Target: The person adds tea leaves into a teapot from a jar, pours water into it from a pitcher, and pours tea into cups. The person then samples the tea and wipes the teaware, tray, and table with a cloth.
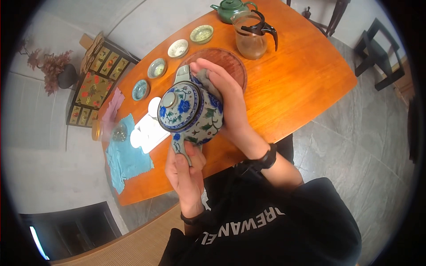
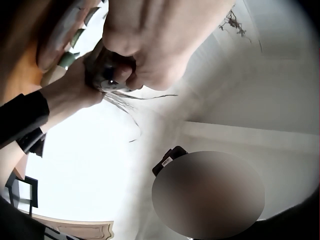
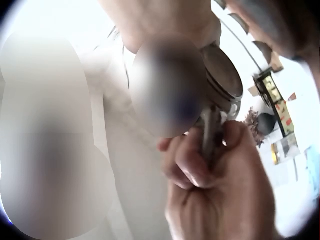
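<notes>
A white porcelain teapot [image 1: 208, 122] with blue flowers, green leaves and a knobbed lid [image 1: 179, 106] is held up over the near part of the table, tilted, its spout [image 1: 183, 74] pointing away. My left hand [image 1: 186, 177] grips its handle [image 1: 179, 148], thumb on top; this grip also shows in the right wrist view, where the handle [image 3: 212, 132] passes between the fingers. Along the pot's right side lies my right hand [image 1: 233, 102], holding a grey cloth [image 1: 208, 82] against the body near the spout. The right thumb is hidden.
Several small patterned cups [image 1: 156, 68] stand in a row at the far left. Behind the pot lie a round wooden board [image 1: 233, 64], a glass pitcher [image 1: 251, 44] and a green teapot [image 1: 230, 11]. At left are a blue cloth [image 1: 126, 159] and a white tray [image 1: 153, 133].
</notes>
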Motion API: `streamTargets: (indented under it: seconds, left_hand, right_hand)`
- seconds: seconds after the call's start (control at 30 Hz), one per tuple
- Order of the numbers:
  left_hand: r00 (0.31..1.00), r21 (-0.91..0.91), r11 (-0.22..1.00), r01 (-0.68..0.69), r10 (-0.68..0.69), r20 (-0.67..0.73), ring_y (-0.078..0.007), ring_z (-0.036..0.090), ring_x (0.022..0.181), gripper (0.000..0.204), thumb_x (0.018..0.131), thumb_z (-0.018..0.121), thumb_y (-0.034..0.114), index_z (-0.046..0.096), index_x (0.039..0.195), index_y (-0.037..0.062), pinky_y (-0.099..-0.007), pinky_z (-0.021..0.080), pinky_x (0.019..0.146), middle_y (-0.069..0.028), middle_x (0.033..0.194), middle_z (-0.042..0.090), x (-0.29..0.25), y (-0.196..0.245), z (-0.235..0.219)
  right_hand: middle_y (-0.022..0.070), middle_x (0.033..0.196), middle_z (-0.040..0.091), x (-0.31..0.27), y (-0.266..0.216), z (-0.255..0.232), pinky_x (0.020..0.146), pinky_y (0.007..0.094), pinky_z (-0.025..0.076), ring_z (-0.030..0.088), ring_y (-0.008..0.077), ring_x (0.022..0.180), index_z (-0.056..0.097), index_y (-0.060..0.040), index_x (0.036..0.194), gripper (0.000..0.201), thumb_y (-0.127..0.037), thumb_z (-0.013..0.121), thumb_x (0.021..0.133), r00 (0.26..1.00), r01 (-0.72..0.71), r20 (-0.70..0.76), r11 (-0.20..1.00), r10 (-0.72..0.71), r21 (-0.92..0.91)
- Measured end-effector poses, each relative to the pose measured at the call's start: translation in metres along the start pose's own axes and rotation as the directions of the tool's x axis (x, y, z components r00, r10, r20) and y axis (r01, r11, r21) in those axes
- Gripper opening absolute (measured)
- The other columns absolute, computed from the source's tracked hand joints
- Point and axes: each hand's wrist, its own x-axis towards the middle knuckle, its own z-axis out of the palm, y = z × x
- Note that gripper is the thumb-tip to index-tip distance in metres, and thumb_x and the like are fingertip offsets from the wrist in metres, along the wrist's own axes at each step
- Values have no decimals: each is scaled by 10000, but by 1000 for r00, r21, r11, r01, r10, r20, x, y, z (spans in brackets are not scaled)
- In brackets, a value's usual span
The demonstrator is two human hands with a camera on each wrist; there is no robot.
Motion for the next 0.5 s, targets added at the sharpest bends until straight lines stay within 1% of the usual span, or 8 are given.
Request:
streamTargets:
  seconds: [0.03,0.17,0.2,0.27,0.33,0.43,0.47,0.5]
  left_hand:
    - [1000,-8,1000,5,-5,-19,-52,272,590,416,1122,489,405,542,1105,-8,-235,221,592,79,627,278,1,1,0]
    - [998,-73,996,-48,45,-47,-48,263,595,390,1122,499,384,545,1111,-3,-232,232,593,81,641,272,3,-3,-9]
    - [998,-127,991,-46,39,-52,-49,268,600,377,1122,503,369,546,1120,-5,-231,237,595,80,645,277,3,0,-9]
    - [997,-169,984,-55,44,-70,-51,272,605,364,1123,506,353,548,1128,-8,-229,242,597,79,650,282,6,6,-8]
    - [996,-204,976,-76,63,-70,-50,284,613,348,1125,505,322,554,1155,-21,-224,247,595,79,655,294,11,9,-3]
    - [991,-161,980,-121,109,-82,-59,302,618,367,1131,487,315,558,1171,-43,-233,252,589,74,663,306,18,6,-1]
    - [988,-126,982,-141,131,-88,-63,305,616,373,1132,483,314,558,1169,-49,-237,255,588,72,666,308,20,4,-1]
    - [982,-75,983,-168,161,-97,-67,314,613,380,1136,469,317,557,1163,-52,-241,257,588,62,670,322,21,1,-1]
  right_hand:
    - [119,1393,643,7,1,0,1098,326,468,607,232,1302,632,-43,1371,336,-170,537,1075,969,-245,90,920,228,306]
    - [111,1398,628,28,12,0,1132,373,475,598,231,1307,543,-40,1459,404,-226,473,1107,828,-561,289,684,481,466]
    - [111,1398,628,28,22,0,1132,373,475,598,231,1307,543,-40,1459,404,-226,473,1107,823,-568,297,678,484,467]
    - [122,1421,602,26,60,-3,1149,385,464,573,248,1332,513,-52,1481,431,-257,441,1109,717,-688,617,474,325,549]
    - [145,1489,548,5,98,-1,1191,395,424,514,255,1399,443,-55,1524,482,-300,370,1115,735,-618,644,601,212,507]
    - [126,1687,319,-21,118,11,1312,390,214,297,249,1566,286,-62,1601,550,-342,266,1127,579,-367,796,929,179,58]
    - [126,1687,319,-28,122,17,1312,390,214,297,249,1566,286,-62,1601,550,-342,266,1127,574,-371,800,927,175,62]
    - [127,1703,282,-35,125,23,1317,389,195,273,260,1577,263,-63,1611,577,-370,279,1123,527,-667,835,686,160,290]
